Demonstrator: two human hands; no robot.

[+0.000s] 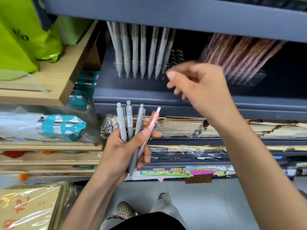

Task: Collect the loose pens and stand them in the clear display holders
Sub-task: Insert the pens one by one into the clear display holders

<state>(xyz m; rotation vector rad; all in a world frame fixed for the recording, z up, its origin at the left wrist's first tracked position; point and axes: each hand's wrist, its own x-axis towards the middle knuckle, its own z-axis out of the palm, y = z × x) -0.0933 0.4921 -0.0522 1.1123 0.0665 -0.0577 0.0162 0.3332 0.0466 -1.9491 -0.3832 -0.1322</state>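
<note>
My left hand [127, 150] grips a bundle of loose pens: three grey pens [128, 122] and one pink pen [153, 121], their clicker ends pointing up. On the dark shelf above, a clear display holder [142, 75] carries a row of several grey pens [134, 48] standing tip down. My right hand [199, 85] hovers just right of that holder, blurred, fingers apart and holding nothing. Further right, a second clear holder [247, 78] contains several pink-brown pens [240, 52] leaning left.
The blue-grey shelf above [166, 12] overhangs the pen tops. Lower shelves hold wrapped paper stacks [182, 125]. Wooden shelving [49, 87] with green bags [21, 39] stands at left. Wrapped card packs [28, 208] lie at lower left. My feet stand on grey floor [207, 205].
</note>
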